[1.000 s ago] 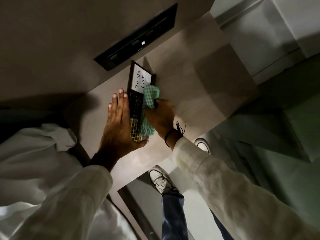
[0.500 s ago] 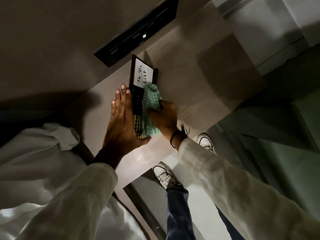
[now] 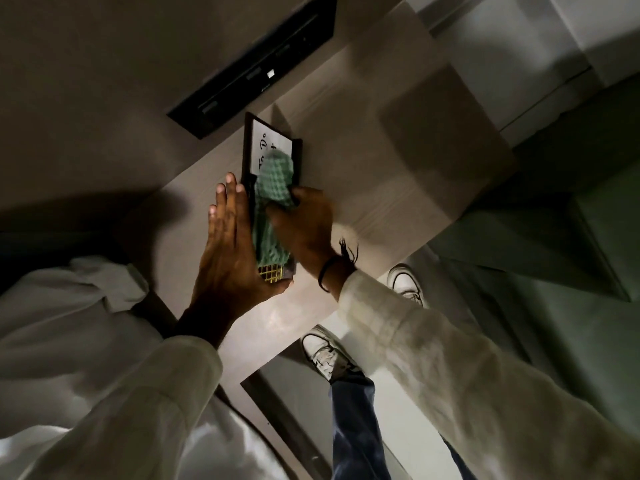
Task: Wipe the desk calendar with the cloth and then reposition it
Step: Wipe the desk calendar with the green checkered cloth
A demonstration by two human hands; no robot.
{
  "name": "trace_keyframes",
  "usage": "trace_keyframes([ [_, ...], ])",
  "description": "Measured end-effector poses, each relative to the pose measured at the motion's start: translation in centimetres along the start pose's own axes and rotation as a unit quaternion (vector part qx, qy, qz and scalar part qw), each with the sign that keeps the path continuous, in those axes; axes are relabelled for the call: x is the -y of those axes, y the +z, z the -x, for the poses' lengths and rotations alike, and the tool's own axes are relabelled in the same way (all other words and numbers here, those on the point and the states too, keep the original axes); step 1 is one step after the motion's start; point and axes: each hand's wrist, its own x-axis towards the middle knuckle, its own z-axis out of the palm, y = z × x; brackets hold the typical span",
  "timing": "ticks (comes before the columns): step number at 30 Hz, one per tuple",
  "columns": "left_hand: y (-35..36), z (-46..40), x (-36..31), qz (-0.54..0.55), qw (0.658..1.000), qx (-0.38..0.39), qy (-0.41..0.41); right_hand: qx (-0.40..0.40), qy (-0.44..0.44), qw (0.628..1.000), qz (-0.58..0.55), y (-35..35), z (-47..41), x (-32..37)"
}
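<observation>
The desk calendar (image 3: 251,147), a dark-framed board with a white "To Do List" panel and a gold grid at its near end, lies on the pale wooden desk (image 3: 398,168). My left hand (image 3: 228,251) lies flat along its left edge, thumb hooked under the near end, steadying it. My right hand (image 3: 304,226) grips a green checked cloth (image 3: 273,199) and presses it on the calendar's face. The cloth covers the middle of the board and part of the white panel's writing.
A long black recessed slot (image 3: 252,71) runs in the desk behind the calendar. The desk's right edge drops to a greenish floor. My white shoes (image 3: 329,355) and blue trouser leg show below the desk's near edge. A white bundle of cloth (image 3: 104,282) lies at left.
My right hand has slid the cloth up the calendar toward the white panel, now covering part of the writing. The left hand stays along the left edge.
</observation>
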Motion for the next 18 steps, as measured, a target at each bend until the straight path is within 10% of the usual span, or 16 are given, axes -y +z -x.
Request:
trace_keyframes([
  [18,0.2,0.0,-0.3,0.020,1.000,-0.001,-0.008,-0.032,-0.043,0.998,0.043,0.1,0.0,0.4],
])
